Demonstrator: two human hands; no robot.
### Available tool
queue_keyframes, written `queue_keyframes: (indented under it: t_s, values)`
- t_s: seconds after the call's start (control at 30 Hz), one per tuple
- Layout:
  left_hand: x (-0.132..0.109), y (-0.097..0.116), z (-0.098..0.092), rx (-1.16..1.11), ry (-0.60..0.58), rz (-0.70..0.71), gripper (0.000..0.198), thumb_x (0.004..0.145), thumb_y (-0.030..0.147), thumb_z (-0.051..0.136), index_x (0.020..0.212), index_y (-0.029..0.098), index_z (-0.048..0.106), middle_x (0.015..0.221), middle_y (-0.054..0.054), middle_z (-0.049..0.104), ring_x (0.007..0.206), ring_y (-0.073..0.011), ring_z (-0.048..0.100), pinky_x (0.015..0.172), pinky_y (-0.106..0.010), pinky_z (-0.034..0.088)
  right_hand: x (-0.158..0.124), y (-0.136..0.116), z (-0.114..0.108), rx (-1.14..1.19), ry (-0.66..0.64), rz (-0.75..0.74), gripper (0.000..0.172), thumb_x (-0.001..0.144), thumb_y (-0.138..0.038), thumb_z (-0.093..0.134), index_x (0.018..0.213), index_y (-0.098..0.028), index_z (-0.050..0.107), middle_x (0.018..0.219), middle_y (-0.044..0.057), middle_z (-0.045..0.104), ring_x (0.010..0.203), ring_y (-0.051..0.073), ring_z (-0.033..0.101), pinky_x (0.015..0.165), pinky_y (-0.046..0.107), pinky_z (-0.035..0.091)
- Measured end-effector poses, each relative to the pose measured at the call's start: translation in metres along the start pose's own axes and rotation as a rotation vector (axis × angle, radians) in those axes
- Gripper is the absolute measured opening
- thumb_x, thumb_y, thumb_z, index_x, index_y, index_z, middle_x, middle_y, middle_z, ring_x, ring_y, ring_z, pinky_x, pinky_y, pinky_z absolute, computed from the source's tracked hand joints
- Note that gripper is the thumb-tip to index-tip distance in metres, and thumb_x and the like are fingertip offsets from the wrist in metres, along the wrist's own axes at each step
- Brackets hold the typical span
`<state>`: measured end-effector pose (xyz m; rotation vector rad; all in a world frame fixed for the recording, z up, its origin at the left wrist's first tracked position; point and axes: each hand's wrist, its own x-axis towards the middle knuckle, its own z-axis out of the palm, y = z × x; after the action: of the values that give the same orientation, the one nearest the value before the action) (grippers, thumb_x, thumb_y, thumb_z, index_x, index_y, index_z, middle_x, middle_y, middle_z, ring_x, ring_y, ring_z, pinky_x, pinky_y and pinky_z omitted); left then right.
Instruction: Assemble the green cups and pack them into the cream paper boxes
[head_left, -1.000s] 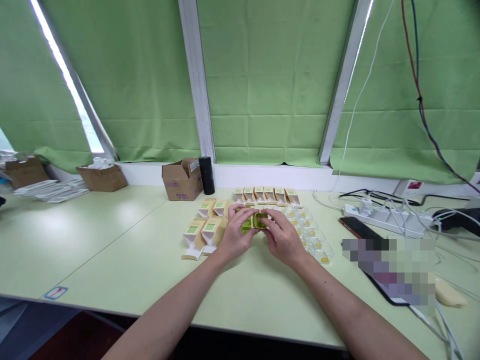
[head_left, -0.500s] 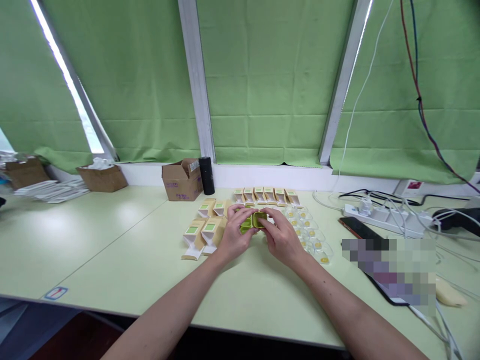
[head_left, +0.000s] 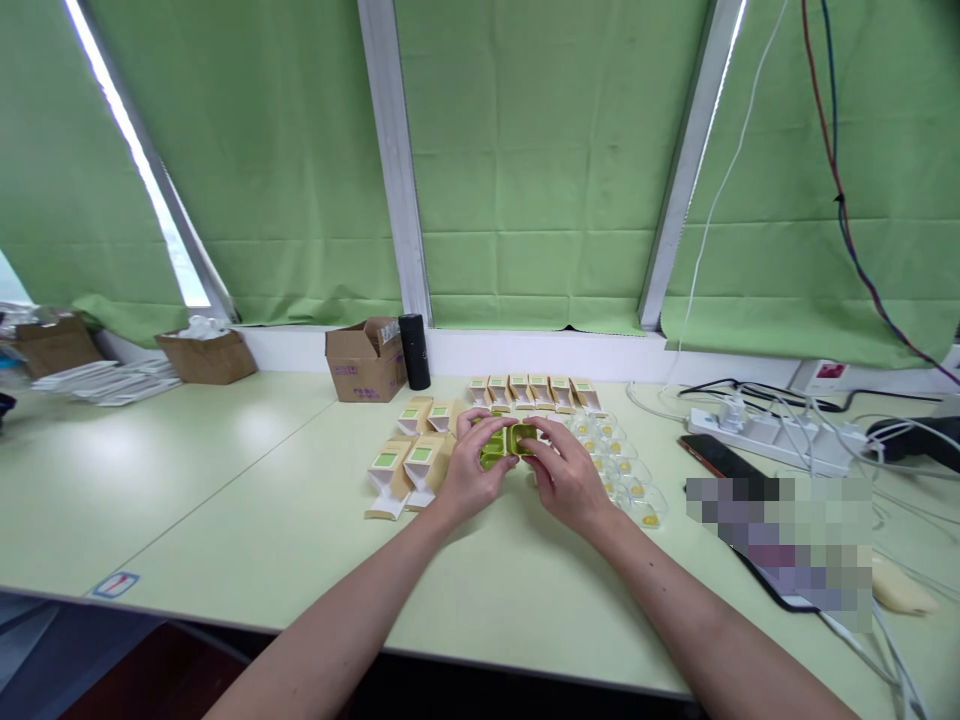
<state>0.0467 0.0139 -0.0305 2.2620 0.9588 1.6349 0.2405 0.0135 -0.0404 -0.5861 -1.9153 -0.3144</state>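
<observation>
A small green case [head_left: 507, 443] sits between both hands just above the table, its lid hinged apart. My left hand [head_left: 474, 468] grips its left half with curled fingers. My right hand [head_left: 564, 476] pinches the right half, thumb and forefinger pressed on it. Left of the hands stand tan and white cartons with green labels [head_left: 409, 462]. A row of the same cartons [head_left: 534, 392] lines up behind the hands. Several clear plastic trays with yellow pieces [head_left: 626, 482] lie to the right of my right hand.
An open cardboard box [head_left: 366, 359] and a black cylinder [head_left: 413, 351] stand by the window sill. A power strip [head_left: 772, 437] with cables, a dark phone [head_left: 718, 458] and a blurred tablet lie at the right. More boxes [head_left: 206, 354] sit at the far left.
Nothing has clearly changed; both hands stay on the green case with only slight finger shifts.
</observation>
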Motion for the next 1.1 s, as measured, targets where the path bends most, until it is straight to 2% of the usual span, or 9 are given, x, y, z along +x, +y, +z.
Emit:
queue_keyframes:
  t_s: [0.47,0.63,0.7,0.77,0.9,1.0,1.1]
  values:
    - [0.001,-0.001,0.001,0.005,0.033,0.032,0.047,0.084,0.016,0.078,0.129,0.026,0.071,0.118,-0.010,0.071,0.126,-0.0317,0.051,0.109,-0.055,0.051,0.004,-0.001,0.000,0.022,-0.024,-0.012,0.031,0.101,-0.008,0.048,0.124,-0.021,0.065,0.134,0.018,0.062,0.125,0.030,0.061,0.097,0.049,0.059]
    - [0.000,0.000,0.000,0.013,0.012,0.022,0.046,0.088,0.024,0.076,0.134,0.025,0.068,0.122,-0.012,0.069,0.129,-0.0323,0.049,0.110,-0.056,0.049,0.002,-0.001,0.000,0.081,-0.016,0.054,0.029,0.102,-0.012,0.049,0.126,-0.023,0.062,0.134,0.017,0.064,0.128,0.030,0.062,0.102,0.051,0.058]
    - [0.000,0.001,-0.001,0.001,0.001,0.023,0.046,0.092,0.028,0.072,0.138,0.024,0.066,0.125,-0.013,0.068,0.130,-0.0322,0.049,0.111,-0.056,0.049,0.001,-0.001,0.000,0.121,-0.004,0.121,0.029,0.102,-0.015,0.051,0.128,-0.023,0.060,0.135,0.016,0.065,0.131,0.030,0.061,0.104,0.051,0.057]
    - [0.000,0.002,-0.002,-0.015,-0.003,0.020,0.045,0.096,0.027,0.066,0.140,0.023,0.063,0.126,-0.013,0.067,0.131,-0.0314,0.048,0.113,-0.055,0.047,0.001,-0.002,0.000,0.177,0.034,0.225,0.027,0.102,-0.019,0.053,0.128,-0.024,0.059,0.133,0.015,0.068,0.127,0.029,0.064,0.100,0.049,0.058]
    - [0.001,0.005,-0.003,0.018,0.013,0.027,0.043,0.097,0.020,0.059,0.140,0.022,0.061,0.126,-0.013,0.068,0.132,-0.0305,0.047,0.116,-0.055,0.043,0.004,-0.002,0.001,0.434,0.115,0.537,0.023,0.101,-0.036,0.060,0.119,-0.023,0.062,0.111,0.010,0.074,0.096,0.024,0.071,0.082,0.039,0.061]
    - [0.001,0.007,-0.002,0.099,0.018,0.061,0.044,0.095,0.017,0.061,0.138,0.024,0.061,0.130,-0.012,0.067,0.131,-0.0312,0.046,0.115,-0.055,0.043,0.009,-0.001,0.002,0.660,0.150,0.745,0.032,0.097,-0.053,0.064,0.106,-0.022,0.062,0.090,0.005,0.071,0.076,0.019,0.068,0.070,0.033,0.059]
    - [0.001,0.007,-0.001,0.177,-0.005,0.106,0.048,0.094,0.016,0.064,0.141,0.025,0.059,0.135,-0.011,0.066,0.133,-0.0327,0.043,0.114,-0.056,0.042,0.012,-0.001,0.001,0.768,0.128,0.864,0.046,0.092,-0.067,0.065,0.090,-0.021,0.062,0.077,0.002,0.068,0.066,0.017,0.065,0.065,0.030,0.056]
